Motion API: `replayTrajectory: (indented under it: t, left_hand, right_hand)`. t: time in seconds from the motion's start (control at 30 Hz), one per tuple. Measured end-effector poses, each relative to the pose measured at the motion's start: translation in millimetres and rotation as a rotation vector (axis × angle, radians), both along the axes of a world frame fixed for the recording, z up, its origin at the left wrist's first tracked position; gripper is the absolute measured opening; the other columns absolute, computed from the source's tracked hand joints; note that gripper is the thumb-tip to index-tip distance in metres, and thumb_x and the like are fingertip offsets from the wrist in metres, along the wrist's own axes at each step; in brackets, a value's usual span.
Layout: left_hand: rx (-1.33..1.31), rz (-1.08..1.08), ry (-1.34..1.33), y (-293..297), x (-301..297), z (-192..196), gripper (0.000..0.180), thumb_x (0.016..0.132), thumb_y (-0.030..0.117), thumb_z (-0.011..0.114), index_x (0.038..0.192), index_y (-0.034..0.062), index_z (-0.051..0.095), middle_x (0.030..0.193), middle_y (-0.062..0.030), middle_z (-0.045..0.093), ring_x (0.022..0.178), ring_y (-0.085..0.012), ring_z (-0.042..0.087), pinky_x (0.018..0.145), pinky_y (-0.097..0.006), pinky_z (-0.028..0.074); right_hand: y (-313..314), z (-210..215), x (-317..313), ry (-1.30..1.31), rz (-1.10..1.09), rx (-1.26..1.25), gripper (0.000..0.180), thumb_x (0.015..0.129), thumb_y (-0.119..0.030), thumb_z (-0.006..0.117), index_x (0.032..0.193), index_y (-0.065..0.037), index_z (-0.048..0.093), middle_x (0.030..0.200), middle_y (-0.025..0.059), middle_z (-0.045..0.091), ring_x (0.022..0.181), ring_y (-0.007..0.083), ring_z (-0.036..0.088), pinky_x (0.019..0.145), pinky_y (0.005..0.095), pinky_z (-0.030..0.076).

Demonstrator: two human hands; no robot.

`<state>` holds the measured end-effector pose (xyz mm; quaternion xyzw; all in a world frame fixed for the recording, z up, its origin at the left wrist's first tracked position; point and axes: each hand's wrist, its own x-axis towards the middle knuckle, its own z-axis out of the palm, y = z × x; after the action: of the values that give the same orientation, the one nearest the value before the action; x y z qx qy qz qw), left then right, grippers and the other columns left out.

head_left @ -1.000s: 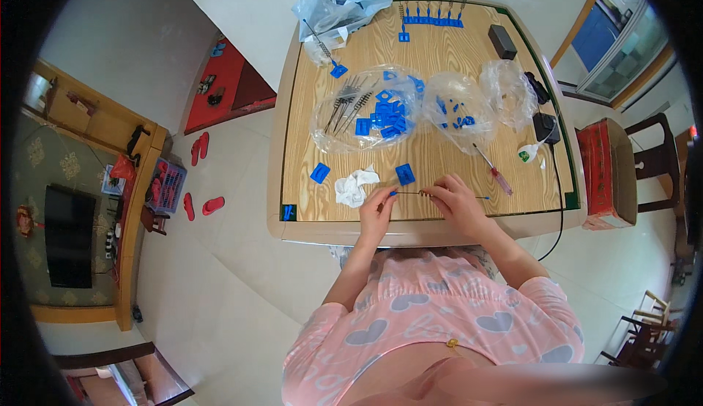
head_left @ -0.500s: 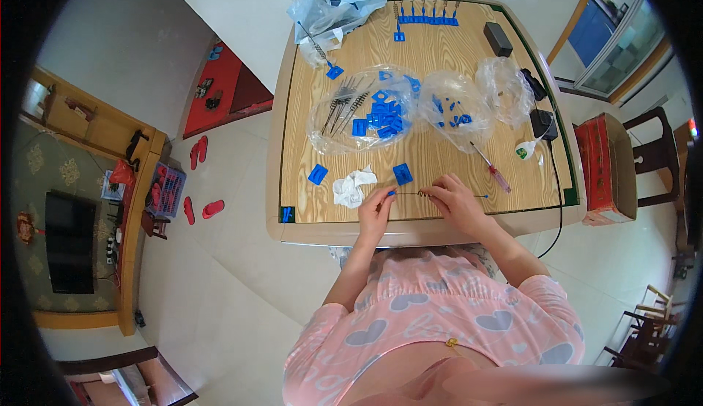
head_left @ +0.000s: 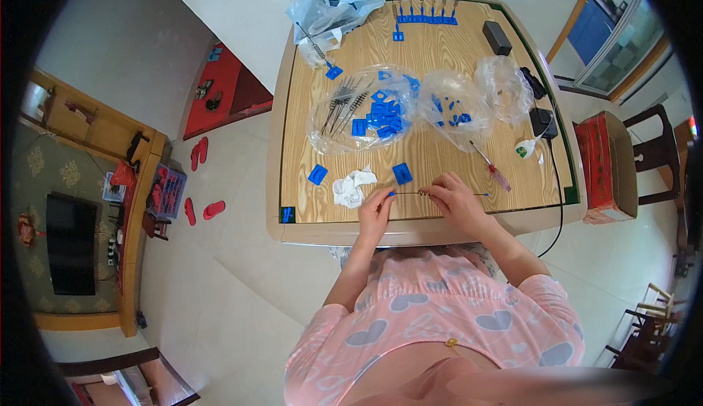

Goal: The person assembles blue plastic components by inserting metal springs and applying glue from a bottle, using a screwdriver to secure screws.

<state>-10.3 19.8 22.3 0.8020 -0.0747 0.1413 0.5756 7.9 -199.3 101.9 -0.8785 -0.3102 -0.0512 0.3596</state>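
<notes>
A thin dark rod with a coil spring (head_left: 423,193) lies level between my two hands near the table's front edge. My left hand (head_left: 375,212) is closed in a pinch at its left end, where a small blue piece (head_left: 392,194) shows at the fingertips. Fingers of my right hand (head_left: 454,199) close on the rod just right of the coil. Beyond that hand the rod's blue tip (head_left: 486,195) sticks out. A blue square base (head_left: 402,174) rests just past my hands, with a crumpled white tissue (head_left: 354,187) and another blue base (head_left: 317,174) to its left.
Clear bags hold springs and blue bases (head_left: 381,117) and small blue parts (head_left: 459,117). A screwdriver (head_left: 499,177) lies at right, near a black cable (head_left: 561,194). Finished-looking spring rods on blue bases (head_left: 428,19) line the far edge beside a plastic bag (head_left: 333,3).
</notes>
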Motion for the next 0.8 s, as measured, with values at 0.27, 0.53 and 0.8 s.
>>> replayTrajectory:
  t: [0.27,0.53,0.8]
  left_hand:
    - [0.456,-0.16,-0.179,12.4,3.3,32.1,0.018,0.075,0.003,0.066,0.093,0.003,0.064,0.087,-0.0111,0.063,0.085,-0.0301,0.058,0.073,-0.039,0.048]
    - [0.657,-0.326,-0.316,-3.8,6.6,42.8,0.019,0.074,0.01,0.065,0.093,0.0067,0.064,0.085,-0.0042,0.061,0.09,-0.0218,0.056,0.09,-0.038,0.039]
    - [0.43,-0.184,-0.242,-16.7,11.1,63.4,0.034,0.07,0.008,0.07,0.104,0.006,0.064,0.093,-0.0074,0.062,0.098,-0.0261,0.056,0.091,-0.039,0.04]
  right_hand:
    - [-4.3,-2.9,-2.8,-0.002,0.009,-0.043,0.024,0.08,-0.005,0.06,0.103,-0.005,0.064,0.092,0.0113,0.054,0.089,0.0299,0.052,0.077,0.0387,0.044]
    - [3.2,-14.0,-10.8,0.114,0.042,0.085,0.023,0.078,-0.002,0.059,0.101,-0.003,0.063,0.09,0.0132,0.053,0.089,0.0311,0.051,0.078,0.0386,0.044]
    - [-3.9,-11.7,-7.7,0.155,-0.034,0.162,0.023,0.08,-0.002,0.059,0.103,-0.003,0.063,0.093,0.014,0.054,0.088,0.0309,0.053,0.077,0.0379,0.044]
